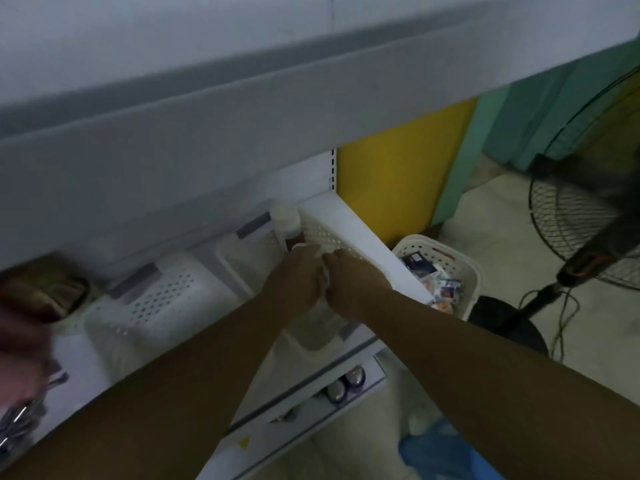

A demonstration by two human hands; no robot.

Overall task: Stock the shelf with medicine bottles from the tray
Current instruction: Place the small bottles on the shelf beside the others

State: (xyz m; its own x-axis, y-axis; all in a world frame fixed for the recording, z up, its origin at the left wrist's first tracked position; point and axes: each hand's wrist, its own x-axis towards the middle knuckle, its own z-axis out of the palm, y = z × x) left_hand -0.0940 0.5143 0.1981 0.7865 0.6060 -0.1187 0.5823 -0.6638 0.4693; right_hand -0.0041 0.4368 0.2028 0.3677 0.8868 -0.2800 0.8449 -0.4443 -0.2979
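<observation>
White perforated bins [162,299] are set in a row on the shelf [356,230]. One bottle [289,225], with a pale cap and a dark red body, is seen upright at the far side, just beside the holed wall of the right bin. Whether it stands inside a bin cannot be told.

The step in hand is judged to be the setting of one more bottle just near of this one. It would best be lowered straight, cap upward, until the base lies flat, and released only then. The standing bottle should not be pushed, because a tall narrow bottle is easily tipped. Room at the near side should be kept for later rows.

The left hand [298,277] and the right hand [351,284] are brought close together over the right bin, almost touching. The fingers of both are curled downward. Something pale is seen between them and at the left fingertips, close to the bottle, but the picture is blurred there. It cannot be told what is gripped, or whether anything is gripped at all.

What is judged to be the tray [471,271] is placed on the floor at the right, past the shelf end. Small packs are seen in it; no bottle can be made out there
</observation>
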